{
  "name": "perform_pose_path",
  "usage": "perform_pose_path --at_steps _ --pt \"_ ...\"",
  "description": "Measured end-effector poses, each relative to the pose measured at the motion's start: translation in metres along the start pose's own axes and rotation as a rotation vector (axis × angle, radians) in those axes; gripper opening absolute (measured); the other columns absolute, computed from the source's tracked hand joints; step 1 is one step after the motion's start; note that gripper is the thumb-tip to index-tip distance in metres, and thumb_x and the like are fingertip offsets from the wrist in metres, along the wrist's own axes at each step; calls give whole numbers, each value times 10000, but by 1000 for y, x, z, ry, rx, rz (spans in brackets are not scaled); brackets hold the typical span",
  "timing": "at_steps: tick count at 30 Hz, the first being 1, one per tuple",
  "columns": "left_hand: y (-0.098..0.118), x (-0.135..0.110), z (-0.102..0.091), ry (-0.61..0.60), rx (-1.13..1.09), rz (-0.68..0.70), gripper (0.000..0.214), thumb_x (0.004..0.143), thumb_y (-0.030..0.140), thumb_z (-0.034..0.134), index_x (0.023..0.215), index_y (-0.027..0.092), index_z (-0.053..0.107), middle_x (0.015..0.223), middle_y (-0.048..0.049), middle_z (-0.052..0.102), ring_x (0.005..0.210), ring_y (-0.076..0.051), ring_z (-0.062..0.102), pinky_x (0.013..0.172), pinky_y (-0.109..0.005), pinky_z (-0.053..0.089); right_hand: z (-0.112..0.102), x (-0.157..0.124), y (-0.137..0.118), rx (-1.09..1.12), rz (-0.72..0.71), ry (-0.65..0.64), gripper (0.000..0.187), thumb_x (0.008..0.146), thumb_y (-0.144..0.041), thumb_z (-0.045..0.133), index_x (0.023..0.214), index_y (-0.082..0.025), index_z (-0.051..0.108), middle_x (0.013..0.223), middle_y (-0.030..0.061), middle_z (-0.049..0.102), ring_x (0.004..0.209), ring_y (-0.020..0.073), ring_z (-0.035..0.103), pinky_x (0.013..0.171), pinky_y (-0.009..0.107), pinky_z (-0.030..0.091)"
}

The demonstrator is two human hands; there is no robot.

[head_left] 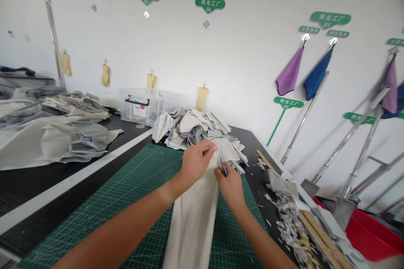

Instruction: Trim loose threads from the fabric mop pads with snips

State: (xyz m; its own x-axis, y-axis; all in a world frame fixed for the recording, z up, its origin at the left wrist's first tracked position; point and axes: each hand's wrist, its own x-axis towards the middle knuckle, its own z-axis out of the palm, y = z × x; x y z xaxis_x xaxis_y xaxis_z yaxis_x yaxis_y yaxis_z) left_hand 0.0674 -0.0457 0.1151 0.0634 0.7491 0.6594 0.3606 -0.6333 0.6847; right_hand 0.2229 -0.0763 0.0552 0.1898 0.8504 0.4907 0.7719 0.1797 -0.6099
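A long off-white piece of fabric (193,222) runs from the near edge up to both hands, lying over a green cutting mat (126,201). My left hand (197,160) pinches its far end between thumb and fingers. Close beside it on the right, my right hand (231,183) is closed around a small cutting tool (224,170) with a blue handle, perhaps thread snips. The tool's metal tip is at the fabric's right edge; whether it touches cannot be made out. Just beyond the hands rises a heap of grey and off-white fabric pieces (192,124).
More fabric (72,134) is piled at the left, past a white strip (78,176). A clear plastic box (139,109) stands at the back. Wooden strips (318,235) and white scraps (287,218) line the right edge. A red tub (372,235) sits beyond.
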Motion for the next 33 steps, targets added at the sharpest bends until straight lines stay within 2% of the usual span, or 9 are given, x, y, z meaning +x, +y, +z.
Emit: perform_pose_path --at_steps 6,10,13,16,19,23,27,30,33 --pt "52 16 -47 334 -61 115 223 964 406 554 982 238 699 885 -10 735 780 -164 657 708 -261 479 -26 12 2 -221 -37 17 147 853 -313 543 735 -231 572 629 15 578 569 169 466 553 279 208" --pt "75 24 -82 528 -103 227 192 951 369 595 981 205 691 842 -14 717 734 -132 635 669 -236 487 -47 24 8 -343 -27 17 153 866 -340 557 773 -239 624 646 24 609 567 169 475 548 276 188" --pt "83 27 -106 572 -153 257 203 946 373 610 1002 191 679 774 2 682 688 -109 619 606 -207 467 -61 31 12 -357 -58 47 159 894 -335 540 891 -249 674 692 32 648 588 175 512 554 273 206" --pt "86 28 -124 568 -256 252 226 938 404 616 1012 196 666 791 7 672 736 -109 643 619 -204 480 -74 38 14 -363 -82 71 216 912 -341 534 1021 -251 698 744 47 680 606 183 540 567 275 236" --pt "87 29 -138 558 -396 205 228 902 417 664 980 202 660 858 -1 697 784 -119 653 648 -227 496 -87 45 11 -328 -112 51 246 925 -373 527 1017 -231 706 796 59 691 671 195 567 600 274 288" --pt "78 30 -163 497 -489 119 207 878 409 697 968 226 663 883 13 709 746 -126 621 624 -263 467 -114 49 0 -65 -130 -182 277 915 -444 567 829 -197 659 747 25 630 708 176 543 608 253 327" --pt "52 32 -197 346 -320 -55 298 847 473 708 986 210 682 768 16 667 634 -119 538 542 -238 396 -147 46 2 269 57 -523 353 869 -486 662 734 -187 534 547 -55 396 505 92 299 489 240 191" --pt "19 32 -218 144 -49 -259 371 831 523 682 964 177 700 679 15 617 581 -116 482 485 -209 336 -157 43 16 435 170 -817 413 833 -500 715 704 -192 471 515 -94 257 474 66 163 458 242 110" --pt "-24 31 -223 -159 215 -430 346 821 488 645 928 165 709 676 2 632 602 -144 529 486 -208 364 -138 42 31 461 232 -975 449 790 -509 755 687 -191 454 523 -98 249 466 54 155 436 232 99"
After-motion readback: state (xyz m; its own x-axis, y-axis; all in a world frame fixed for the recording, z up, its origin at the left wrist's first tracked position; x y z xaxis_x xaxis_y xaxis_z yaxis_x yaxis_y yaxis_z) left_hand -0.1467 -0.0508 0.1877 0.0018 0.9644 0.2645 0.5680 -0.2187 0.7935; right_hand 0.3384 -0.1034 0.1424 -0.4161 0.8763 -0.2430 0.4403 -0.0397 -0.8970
